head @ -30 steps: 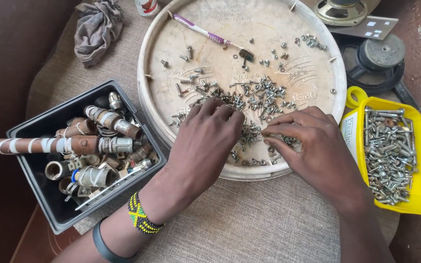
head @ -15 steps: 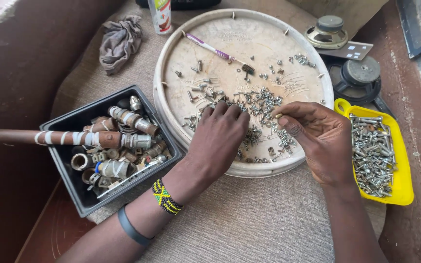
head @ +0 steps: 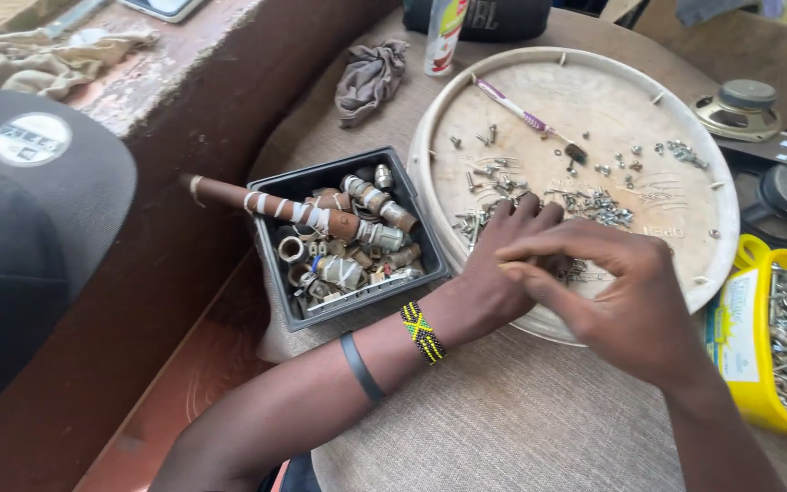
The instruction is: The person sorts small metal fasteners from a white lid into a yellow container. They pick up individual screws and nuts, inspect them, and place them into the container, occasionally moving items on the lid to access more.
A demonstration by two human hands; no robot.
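- Small screws [head: 594,208] lie loose in a heap on the round wooden tray [head: 685,118], spread from the tray's middle toward its near rim, with stray ones farther up toward the far rim.
- The left hand [head: 503,260] lies palm down on the tray's near part, fingers spread narrowly over the heap; whether anything is under the fingers cannot be told.
- The right hand [head: 626,292] hangs over the tray's near rim, thumb and forefinger pinched close together as if on a tiny piece, but the piece itself is too small to see.
- Compared with half a second ago, the right hand has drawn in from the right side of the heap to just beside the left hand, while the left hand has kept its place; the sorting through the screws looks to be going on at the same spot.
- A purple-handled brush [head: 526,117] lies on the tray's far part.
- A black bin [head: 270,196] of metal fittings sits just left of the tray, a yellow container [head: 747,255] of screws just right of it, and a grey rag [head: 371,77] beyond the tray's left rim.
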